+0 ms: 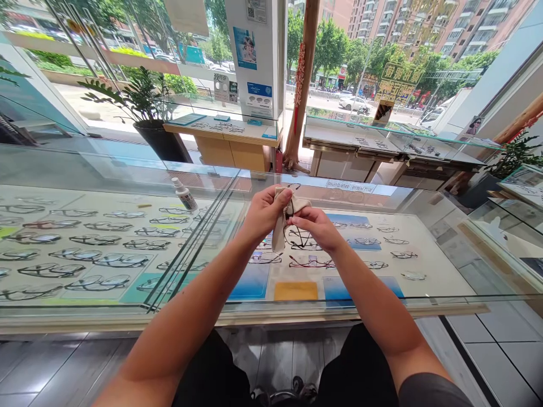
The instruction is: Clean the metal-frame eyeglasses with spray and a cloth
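Note:
Above the glass counter, my left hand [268, 210] is closed around a beige cloth [279, 234], its thumb pressing the cloth against a pair of dark-framed eyeglasses [291, 207]. My right hand [317, 225] pinches the same eyeglasses from the other side, fingertips at the dark frame. Part of the cloth spreads behind the right fingers, and another part hangs down below the left hand. The lenses are mostly hidden by cloth and fingers. Beneath both hands, more eyeglasses [311, 262] lie inside the case.
A white spray bottle [185, 195] stands on the glass counter [220, 192] to the left. Rows of eyeglasses [121, 260] fill the case under the glass, with a yellow-orange cloth [296, 291] near the front. Past the counter are a potted plant [155, 133], a wooden post [302, 85] and low display cabinets [237, 148].

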Motion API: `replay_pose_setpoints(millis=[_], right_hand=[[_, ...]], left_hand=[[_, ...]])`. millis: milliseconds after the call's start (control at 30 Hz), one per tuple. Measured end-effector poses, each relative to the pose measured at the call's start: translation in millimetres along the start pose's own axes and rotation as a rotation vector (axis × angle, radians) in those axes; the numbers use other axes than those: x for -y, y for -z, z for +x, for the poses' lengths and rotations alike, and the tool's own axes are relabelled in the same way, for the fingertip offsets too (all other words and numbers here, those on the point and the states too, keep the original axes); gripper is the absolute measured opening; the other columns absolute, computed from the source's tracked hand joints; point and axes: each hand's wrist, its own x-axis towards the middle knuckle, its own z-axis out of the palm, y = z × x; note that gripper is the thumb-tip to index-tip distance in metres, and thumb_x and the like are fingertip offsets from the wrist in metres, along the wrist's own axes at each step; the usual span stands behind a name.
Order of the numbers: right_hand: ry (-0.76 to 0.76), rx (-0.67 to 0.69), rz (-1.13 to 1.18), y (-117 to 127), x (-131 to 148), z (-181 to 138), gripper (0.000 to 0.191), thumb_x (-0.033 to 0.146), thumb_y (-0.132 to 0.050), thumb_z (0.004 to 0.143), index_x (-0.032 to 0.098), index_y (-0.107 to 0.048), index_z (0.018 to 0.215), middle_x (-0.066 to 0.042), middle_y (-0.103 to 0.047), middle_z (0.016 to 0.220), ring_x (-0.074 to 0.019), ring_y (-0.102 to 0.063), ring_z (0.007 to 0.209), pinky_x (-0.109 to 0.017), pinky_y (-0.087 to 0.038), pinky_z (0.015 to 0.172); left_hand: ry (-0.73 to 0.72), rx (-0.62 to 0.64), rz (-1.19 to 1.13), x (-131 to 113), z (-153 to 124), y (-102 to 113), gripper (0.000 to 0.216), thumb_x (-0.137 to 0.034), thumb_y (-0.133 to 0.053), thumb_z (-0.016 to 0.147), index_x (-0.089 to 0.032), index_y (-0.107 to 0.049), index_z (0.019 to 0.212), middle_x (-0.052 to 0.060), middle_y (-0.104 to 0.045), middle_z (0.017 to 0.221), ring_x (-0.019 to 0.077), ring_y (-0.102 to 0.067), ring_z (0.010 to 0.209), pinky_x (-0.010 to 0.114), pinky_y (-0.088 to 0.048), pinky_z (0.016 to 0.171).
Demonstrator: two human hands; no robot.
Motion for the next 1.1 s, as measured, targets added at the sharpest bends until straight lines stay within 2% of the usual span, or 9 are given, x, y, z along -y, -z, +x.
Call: replay_pose_setpoints(millis=[100, 300, 400, 467, 567, 700, 867, 967, 1100], right_hand=[[0.019, -0.014, -0.004, 0.9, 2.9, -0.5, 0.042, 0.064, -0.095, 0.079, 0.024, -0.086, 0.087, -0.004, -0.081, 0.093, -0.0221, -0.071, 0.093, -0.041, -0.056, 0.097], [0.056, -0.109, 0.104, 8.8, 18.0, -2.3, 0.038, 0.062, -0.099, 0.076, 0.027, -0.085, 0.083, -0.003, -0.081, 0.093, -0.0211, -0.068, 0.093, -0.037, -0.055, 0.091], [0.101, -0.202, 0.152, 13.0, 25.7, -3.6, 0.035, 0.06, -0.098, 0.076, 0.028, -0.085, 0.083, -0.004, -0.08, 0.1, -0.0214, -0.067, 0.095, -0.036, -0.055, 0.085], [0.15, -0.263, 0.154, 15.1, 27.9, -3.4, 0.033, 0.058, -0.098, 0.077, 0.028, -0.085, 0.083, -0.005, -0.078, 0.109, -0.0215, -0.068, 0.1, -0.036, -0.056, 0.087], [0.2, -0.313, 0.151, 15.4, 27.0, -1.6, 0.034, 0.058, -0.098, 0.077, 0.028, -0.085, 0.085, -0.005, -0.076, 0.118, -0.0218, -0.068, 0.105, -0.037, -0.058, 0.095], [0.195, -0.317, 0.182, 10.7, 23.2, 0.3, 0.039, 0.062, -0.099, 0.075, 0.028, -0.084, 0.087, -0.004, -0.078, 0.113, -0.0236, -0.069, 0.112, -0.038, -0.059, 0.101], [0.152, -0.326, 0.279, 3.1, 19.5, 0.1, 0.039, 0.059, -0.102, 0.072, 0.029, -0.084, 0.087, -0.002, -0.081, 0.108, -0.0184, -0.07, 0.097, -0.033, -0.06, 0.089], [0.157, -0.338, 0.298, -1.6, 17.8, 0.0, 0.039, 0.058, -0.103, 0.072, 0.028, -0.083, 0.087, -0.001, -0.082, 0.105, -0.0175, -0.069, 0.094, -0.032, -0.06, 0.087], [0.151, -0.329, 0.286, -8.5, 15.6, -0.4, 0.04, 0.06, -0.101, 0.074, 0.028, -0.081, 0.087, -0.001, -0.082, 0.105, -0.02, -0.072, 0.099, -0.035, -0.061, 0.094]], left_hand=[[0.004, -0.014, -0.017, 1.8, 0.9, 3.3, 0.063, -0.075, -0.086, 0.088, -0.017, -0.066, 0.073, 0.001, -0.062, 0.064, 0.0114, -0.051, 0.055, 0.026, -0.04, 0.053], [0.086, 0.051, -0.143, 4.7, 8.4, 15.1, 0.058, -0.072, -0.091, 0.084, -0.015, -0.079, 0.091, 0.007, -0.076, 0.078, 0.0195, -0.07, 0.072, 0.031, -0.056, 0.069], [0.091, 0.042, -0.138, 5.0, 9.8, 16.2, 0.059, -0.072, -0.09, 0.085, -0.015, -0.082, 0.096, 0.007, -0.078, 0.082, 0.0204, -0.073, 0.077, 0.03, -0.057, 0.073], [0.098, 0.066, -0.101, 4.5, 8.2, 14.9, 0.06, -0.074, -0.087, 0.088, -0.015, -0.083, 0.098, 0.008, -0.079, 0.084, 0.0209, -0.073, 0.079, 0.03, -0.057, 0.073], [0.109, 0.153, -0.028, 3.1, 2.7, 9.9, 0.061, -0.076, -0.081, 0.092, -0.015, -0.084, 0.099, 0.009, -0.08, 0.088, 0.0215, -0.072, 0.082, 0.031, -0.056, 0.074], [0.125, 0.291, 0.056, 3.1, -6.2, 0.6, 0.061, -0.077, -0.075, 0.097, -0.016, -0.082, 0.095, 0.009, -0.079, 0.09, 0.0218, -0.071, 0.085, 0.032, -0.056, 0.08], [0.161, 0.392, 0.04, 6.6, -14.0, -9.6, 0.058, -0.073, -0.075, 0.098, -0.016, -0.076, 0.092, 0.007, -0.074, 0.084, 0.0178, -0.065, 0.074, 0.029, -0.052, 0.07], [0.166, 0.358, -0.023, 8.4, -17.9, -15.4, 0.051, -0.065, -0.088, 0.091, -0.015, -0.075, 0.097, 0.005, -0.073, 0.086, 0.0168, -0.065, 0.075, 0.027, -0.051, 0.069], [0.136, 0.185, -0.033, 14.2, -21.9, -22.9, 0.055, -0.067, -0.091, 0.087, -0.017, -0.08, 0.107, 0.004, -0.075, 0.088, 0.0158, -0.064, 0.075, 0.027, -0.052, 0.07]])
